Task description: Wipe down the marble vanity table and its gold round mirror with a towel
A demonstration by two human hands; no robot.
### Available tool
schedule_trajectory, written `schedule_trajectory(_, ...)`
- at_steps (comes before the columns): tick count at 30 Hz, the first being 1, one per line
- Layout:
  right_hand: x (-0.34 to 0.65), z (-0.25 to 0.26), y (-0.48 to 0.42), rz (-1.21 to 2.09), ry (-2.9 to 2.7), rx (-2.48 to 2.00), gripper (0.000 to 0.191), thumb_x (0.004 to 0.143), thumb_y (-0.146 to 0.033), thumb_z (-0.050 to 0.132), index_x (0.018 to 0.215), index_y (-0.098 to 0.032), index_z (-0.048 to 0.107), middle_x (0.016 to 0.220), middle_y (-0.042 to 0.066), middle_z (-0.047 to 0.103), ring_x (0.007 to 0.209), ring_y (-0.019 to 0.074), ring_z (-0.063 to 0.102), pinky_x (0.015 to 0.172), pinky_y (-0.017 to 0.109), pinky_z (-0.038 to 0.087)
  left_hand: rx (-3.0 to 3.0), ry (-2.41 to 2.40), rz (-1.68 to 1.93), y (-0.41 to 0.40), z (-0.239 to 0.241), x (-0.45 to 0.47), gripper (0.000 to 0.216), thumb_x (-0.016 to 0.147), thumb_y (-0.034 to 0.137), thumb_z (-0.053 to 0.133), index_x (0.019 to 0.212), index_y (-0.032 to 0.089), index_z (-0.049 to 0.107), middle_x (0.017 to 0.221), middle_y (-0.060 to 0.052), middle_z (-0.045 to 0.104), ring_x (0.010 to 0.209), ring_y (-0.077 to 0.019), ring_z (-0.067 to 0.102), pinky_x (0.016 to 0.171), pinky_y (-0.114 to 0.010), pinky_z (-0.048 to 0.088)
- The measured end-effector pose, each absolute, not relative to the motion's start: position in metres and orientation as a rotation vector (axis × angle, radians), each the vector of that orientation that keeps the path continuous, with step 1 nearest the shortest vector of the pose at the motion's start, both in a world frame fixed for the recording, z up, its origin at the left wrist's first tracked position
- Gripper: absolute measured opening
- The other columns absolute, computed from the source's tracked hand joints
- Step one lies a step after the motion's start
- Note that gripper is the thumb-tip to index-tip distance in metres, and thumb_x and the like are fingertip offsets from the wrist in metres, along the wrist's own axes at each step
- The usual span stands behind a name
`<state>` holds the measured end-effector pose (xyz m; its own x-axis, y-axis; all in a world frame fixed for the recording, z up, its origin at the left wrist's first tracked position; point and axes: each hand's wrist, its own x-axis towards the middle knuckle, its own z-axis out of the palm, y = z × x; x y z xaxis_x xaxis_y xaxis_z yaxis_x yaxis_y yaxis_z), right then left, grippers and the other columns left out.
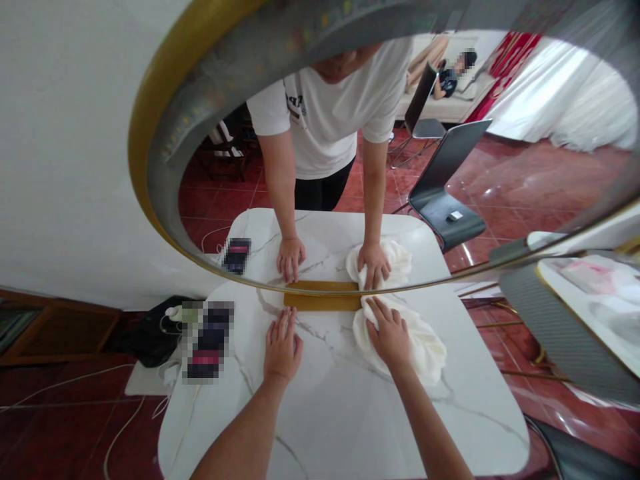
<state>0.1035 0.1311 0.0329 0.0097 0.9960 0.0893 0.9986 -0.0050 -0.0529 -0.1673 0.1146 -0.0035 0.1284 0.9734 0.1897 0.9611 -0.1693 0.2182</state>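
Note:
My left hand point(283, 350) lies palm down on the white marble-patterned table point(320, 420), fingers stretched out. Its fingertips reach the near edge of the gold base point(320, 301) of a large round mirror point(137, 147). On the right, my right hand point(390, 335) presses on a bunched white cloth point(425, 347) and grips part of it. A fold of the cloth, under the fingertips, meets the right end of the base. The cloth's underside is hidden. Both hands and the cloth are reflected in the mirror.
A dark, pixelated phone-like item point(209, 341) lies at the table's left edge, near white cables. A black bag point(150, 333) sits left of the table. At right stand a grey ribbed piece of furniture point(565, 333) and a dark chair point(580, 443). The mirror reflects another person lying back.

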Motion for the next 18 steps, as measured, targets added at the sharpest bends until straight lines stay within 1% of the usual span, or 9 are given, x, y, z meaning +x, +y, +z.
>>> schedule_trajectory(3,0.086,0.026,0.106,-0.030,-2.197,-2.152,0.057,0.089,-0.028,0.040,0.143,-0.034,0.021,0.145,-0.005,0.033,0.112,0.0251,0.042,0.090,0.040,0.037,2.323,1.999,0.450,0.114,-0.003,-0.167,0.065,0.084,0.015,0.039,0.144,0.019,0.017,0.146,-0.007,0.032,0.133,-0.0195,0.031,0.109,-0.040,0.025)
schedule_trajectory(6,0.076,0.023,0.088,-0.013,-2.245,-2.134,0.058,0.089,-0.027,0.038,0.143,-0.035,0.019,0.146,-0.006,0.031,0.116,0.0270,0.040,0.091,0.041,0.037,2.321,2.000,0.473,0.114,-0.004,-0.167,0.064,0.084,0.015,0.039,0.144,0.019,0.017,0.146,-0.007,0.033,0.133,-0.0194,0.031,0.109,-0.039,0.025)
schedule_trajectory(11,0.083,0.032,0.101,-0.049,-2.165,-2.171,0.059,0.089,-0.028,0.037,0.144,-0.035,0.016,0.146,-0.006,0.031,0.114,0.0274,0.041,0.091,0.041,0.037,2.318,2.003,0.492,0.115,-0.004,-0.166,0.065,0.083,0.015,0.039,0.144,0.019,0.018,0.146,-0.007,0.034,0.132,-0.0198,0.033,0.109,-0.040,0.026)
schedule_trajectory(18,0.086,0.035,0.127,-0.011,-2.127,-2.230,0.054,0.090,-0.031,0.037,0.143,-0.032,0.023,0.145,-0.003,0.032,0.112,0.0270,0.042,0.089,0.041,0.037,2.308,2.004,0.480,0.114,-0.002,-0.167,0.064,0.083,0.015,0.040,0.144,0.019,0.019,0.146,-0.006,0.033,0.133,-0.0195,0.032,0.109,-0.039,0.026)
